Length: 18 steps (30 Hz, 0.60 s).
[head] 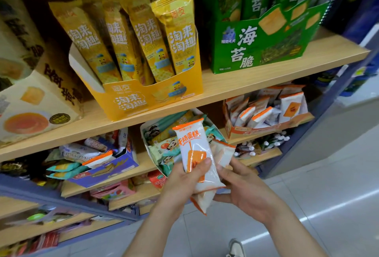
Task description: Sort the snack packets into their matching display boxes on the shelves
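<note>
Snack packets [194, 148] in white and orange wrappers are bunched between both hands, in front of the shelves and above the grey tiled floor [307, 205]. The left hand [184, 183] grips the front packet, with the thumb pressed across its lower face and the fingers wrapped behind it. That packet stands nearly upright with its orange edge on top. The right hand [248, 191] closes on the bundle from the other side, its fingers curled around the packets behind and beneath the front one. One of these sticks out to the right and another pokes out below the hands. How many snack packets are in the bundle I cannot tell. Lower down, the toe of a pale shoe [235, 248] shows on the floor.

Just behind the hands, a white box [146, 144] tilts off the front of the lower shelf [143, 166], filled with mixed packets in teal, green and yellow. To its left, a blue box [110, 171] holds teal packets and one white-and-orange packet. To the right, an orange-and-white display box [254, 131] holds packets that match those in the hands.

On the upper shelf [225, 86] stand a yellow display box [143, 100] of tall yellow packs, a green display box [256, 51] of green packs, and a beige box [41, 96] at the far left.
</note>
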Each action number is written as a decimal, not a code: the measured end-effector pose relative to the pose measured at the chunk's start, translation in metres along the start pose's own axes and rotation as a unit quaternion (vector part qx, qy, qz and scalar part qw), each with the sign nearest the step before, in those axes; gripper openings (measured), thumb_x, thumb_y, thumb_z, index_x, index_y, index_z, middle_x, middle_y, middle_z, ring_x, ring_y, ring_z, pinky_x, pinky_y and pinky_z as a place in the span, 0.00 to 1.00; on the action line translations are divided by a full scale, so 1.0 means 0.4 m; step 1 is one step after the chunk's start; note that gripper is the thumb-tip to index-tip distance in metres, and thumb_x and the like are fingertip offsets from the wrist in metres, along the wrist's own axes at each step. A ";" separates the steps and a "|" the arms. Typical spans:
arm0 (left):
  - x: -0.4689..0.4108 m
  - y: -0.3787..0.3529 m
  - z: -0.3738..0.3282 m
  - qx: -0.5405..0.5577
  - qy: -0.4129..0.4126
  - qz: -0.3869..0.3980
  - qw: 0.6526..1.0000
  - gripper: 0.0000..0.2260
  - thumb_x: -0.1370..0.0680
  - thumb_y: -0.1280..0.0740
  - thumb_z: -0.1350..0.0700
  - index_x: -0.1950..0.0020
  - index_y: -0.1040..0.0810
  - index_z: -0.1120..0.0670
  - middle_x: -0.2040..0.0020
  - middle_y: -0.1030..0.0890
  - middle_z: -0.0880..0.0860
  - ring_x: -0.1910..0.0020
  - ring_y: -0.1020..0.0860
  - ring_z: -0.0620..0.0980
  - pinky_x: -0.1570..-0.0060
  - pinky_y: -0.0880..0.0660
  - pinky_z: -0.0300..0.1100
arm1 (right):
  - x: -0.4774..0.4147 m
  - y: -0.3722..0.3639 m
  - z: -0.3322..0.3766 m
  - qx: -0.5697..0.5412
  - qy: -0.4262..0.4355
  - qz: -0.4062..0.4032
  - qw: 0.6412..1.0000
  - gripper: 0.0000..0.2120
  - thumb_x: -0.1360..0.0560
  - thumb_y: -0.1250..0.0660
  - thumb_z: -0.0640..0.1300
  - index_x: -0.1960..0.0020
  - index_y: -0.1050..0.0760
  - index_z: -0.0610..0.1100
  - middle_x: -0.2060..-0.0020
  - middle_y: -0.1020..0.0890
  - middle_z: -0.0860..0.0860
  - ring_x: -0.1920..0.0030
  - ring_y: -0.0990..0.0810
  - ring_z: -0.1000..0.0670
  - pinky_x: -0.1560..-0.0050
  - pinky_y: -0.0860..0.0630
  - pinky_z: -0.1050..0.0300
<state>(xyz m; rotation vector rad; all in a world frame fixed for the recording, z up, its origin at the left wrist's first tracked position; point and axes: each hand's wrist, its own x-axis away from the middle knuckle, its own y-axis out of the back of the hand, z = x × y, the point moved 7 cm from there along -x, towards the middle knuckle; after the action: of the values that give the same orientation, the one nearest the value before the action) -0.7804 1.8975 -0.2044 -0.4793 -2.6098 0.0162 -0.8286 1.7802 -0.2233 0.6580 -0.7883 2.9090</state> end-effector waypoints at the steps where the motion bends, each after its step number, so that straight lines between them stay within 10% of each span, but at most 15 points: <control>1: -0.002 -0.015 0.000 0.020 0.006 0.001 1.000 0.12 0.27 0.29 0.52 0.46 0.19 0.55 0.52 0.14 0.57 0.51 0.16 0.57 0.47 0.20 0.55 | 0.005 0.015 0.007 0.001 0.004 -0.008 1.000 0.17 0.24 0.33 0.45 0.35 0.23 0.50 0.43 0.17 0.41 0.44 0.17 0.40 0.43 0.21 0.39; 8: -0.023 -0.112 0.013 0.155 0.030 0.001 0.987 0.20 0.32 0.27 0.57 0.41 0.21 0.60 0.46 0.16 0.61 0.48 0.18 0.61 0.58 0.20 0.49 | 0.044 0.126 0.090 0.015 0.040 -0.018 0.999 0.25 0.39 0.23 0.50 0.44 0.19 0.44 0.48 0.15 0.44 0.50 0.16 0.46 0.48 0.21 0.48; 12: -0.024 -0.168 -0.002 -0.044 -0.057 -0.039 0.997 0.04 0.24 0.30 0.57 0.50 0.20 0.52 0.60 0.15 0.44 0.59 0.18 0.43 0.66 0.26 0.32 | 0.069 0.215 0.139 0.057 0.081 -0.088 0.991 0.32 0.43 0.22 0.55 0.41 0.23 0.46 0.61 0.15 0.52 0.58 0.17 0.53 0.59 0.24 0.58; 18: -0.013 -0.318 -0.018 -0.082 -0.128 0.109 0.982 0.20 0.24 0.33 0.47 0.34 0.29 0.48 0.43 0.18 0.39 0.44 0.20 0.41 0.52 0.23 0.35 | 0.066 0.233 0.182 -0.077 0.124 -0.074 0.987 0.26 0.29 0.27 0.51 0.35 0.25 0.42 0.44 0.16 0.42 0.44 0.17 0.42 0.50 0.18 0.50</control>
<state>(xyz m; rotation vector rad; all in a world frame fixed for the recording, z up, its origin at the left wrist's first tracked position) -0.8149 1.7758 -0.1883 -0.8734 -2.8078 -0.0684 -0.8396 1.6618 -0.1991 0.3162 -0.8785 2.6920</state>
